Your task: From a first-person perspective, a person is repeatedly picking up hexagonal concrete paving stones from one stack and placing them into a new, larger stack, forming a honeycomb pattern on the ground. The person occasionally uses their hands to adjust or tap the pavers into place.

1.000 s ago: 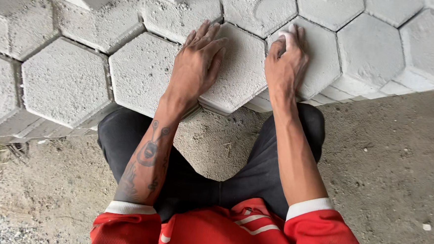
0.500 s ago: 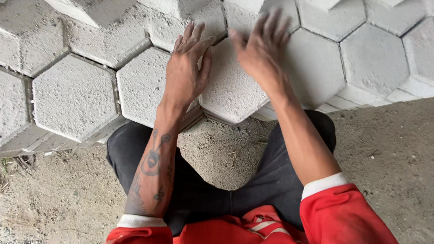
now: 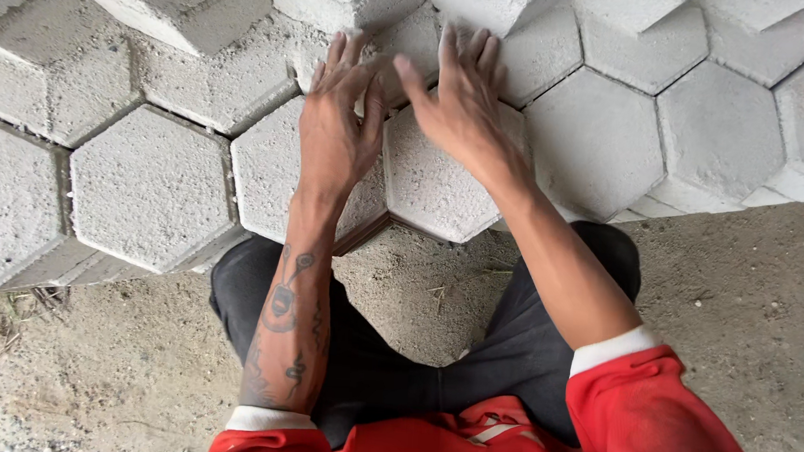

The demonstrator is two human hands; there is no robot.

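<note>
At frame centre, the left hand (image 3: 335,135) and right hand (image 3: 459,105) rest flat, fingers spread, gripping nothing, on a hexagonal paver (image 3: 432,186).

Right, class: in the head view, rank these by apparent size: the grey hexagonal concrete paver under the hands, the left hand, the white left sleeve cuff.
1. Grey hexagonal concrete paver
2. Left hand
3. White left sleeve cuff, though partly cut off

View count: 1, head-worn.
Facing: steeply down over the person's knees.
Range: close; left hand (image 3: 335,140) and right hand (image 3: 458,110) on hexagonal pavers (image 3: 152,185) fill upper frame.
</note>
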